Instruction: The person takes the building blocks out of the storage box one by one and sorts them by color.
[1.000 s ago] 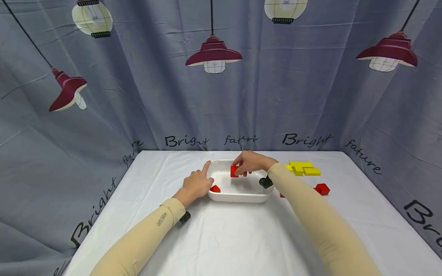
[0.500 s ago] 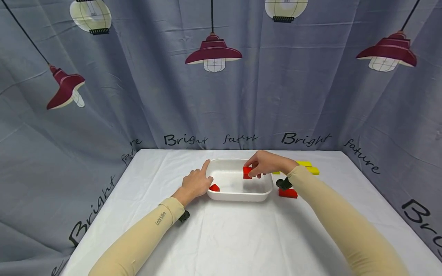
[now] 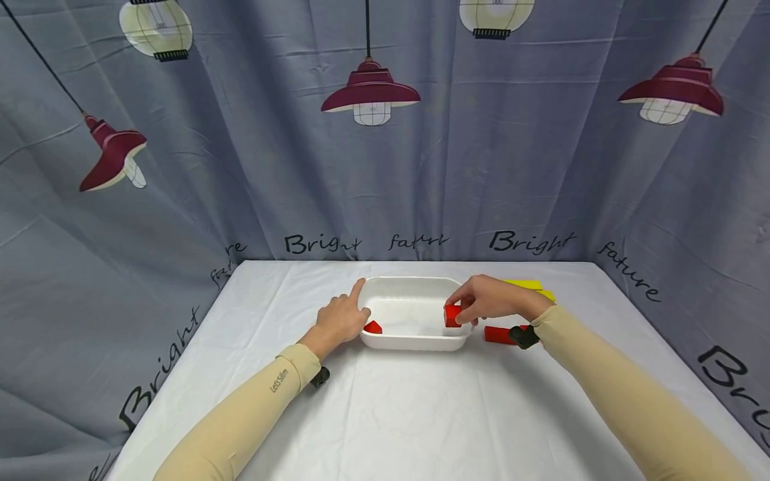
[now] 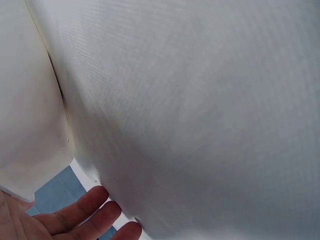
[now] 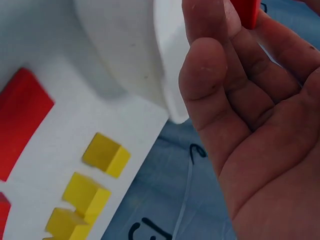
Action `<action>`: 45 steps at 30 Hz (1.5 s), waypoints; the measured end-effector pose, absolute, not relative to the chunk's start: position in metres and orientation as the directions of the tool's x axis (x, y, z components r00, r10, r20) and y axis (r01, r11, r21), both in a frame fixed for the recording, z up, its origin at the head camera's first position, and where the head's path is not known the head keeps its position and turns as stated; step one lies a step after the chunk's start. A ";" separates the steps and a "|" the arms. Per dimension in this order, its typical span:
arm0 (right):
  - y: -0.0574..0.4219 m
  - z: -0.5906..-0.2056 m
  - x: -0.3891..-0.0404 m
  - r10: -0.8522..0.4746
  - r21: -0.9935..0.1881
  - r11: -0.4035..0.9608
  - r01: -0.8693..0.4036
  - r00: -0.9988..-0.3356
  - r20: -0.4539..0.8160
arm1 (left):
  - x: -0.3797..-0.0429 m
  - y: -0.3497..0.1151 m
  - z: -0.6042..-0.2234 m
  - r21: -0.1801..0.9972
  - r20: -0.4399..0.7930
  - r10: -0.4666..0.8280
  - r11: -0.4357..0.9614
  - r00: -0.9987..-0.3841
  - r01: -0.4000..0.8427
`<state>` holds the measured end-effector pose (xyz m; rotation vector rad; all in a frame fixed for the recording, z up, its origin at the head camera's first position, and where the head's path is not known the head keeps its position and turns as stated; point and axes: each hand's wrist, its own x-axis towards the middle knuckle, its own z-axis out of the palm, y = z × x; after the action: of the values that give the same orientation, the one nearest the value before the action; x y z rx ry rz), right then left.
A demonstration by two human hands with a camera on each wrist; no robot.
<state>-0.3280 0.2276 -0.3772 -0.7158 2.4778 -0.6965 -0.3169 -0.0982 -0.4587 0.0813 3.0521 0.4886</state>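
A white rectangular tray stands on the table, with a red block lying inside its left end. My left hand rests at the left rim, index finger stretched along it and thumb at the edge. In the left wrist view, the other left fingers extend near the white cloth, beside the tray's wall. Over the tray's right end, my right hand pinches a red block between thumb and fingers. Much of that block is cut off in the right wrist view.
Right of the tray lie red blocks, partly hidden by the black wrist camera. Farther back are several yellow blocks, partly behind the right hand. A grey printed curtain hangs beyond the white table.
The right hand has moved from the middle of the tray rightward and toward the near side, carrying the red block. The left hand has stayed at the left rim.
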 end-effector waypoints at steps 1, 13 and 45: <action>0.230 -0.377 -0.327 -0.581 -0.579 0.740 -0.343 -0.760 -0.293 | -0.317 -0.098 -0.459 0.314 -0.039 0.060 0.948 -0.997 0.045; 0.266 -0.382 -0.309 -0.558 -0.577 0.747 -0.330 -0.782 -0.275 | -0.316 -0.099 -0.458 0.318 -0.039 0.064 0.947 -0.997 0.048; 0.317 -0.434 -0.308 -0.463 -0.591 0.782 -0.200 -0.821 -0.334 | -0.316 -0.098 -0.459 0.330 -0.048 0.049 0.943 -0.998 0.030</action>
<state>-0.3075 0.3172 -0.4343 -0.4970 2.5031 -0.7571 -0.3159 -0.0985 -0.4590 0.0621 3.0421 0.5157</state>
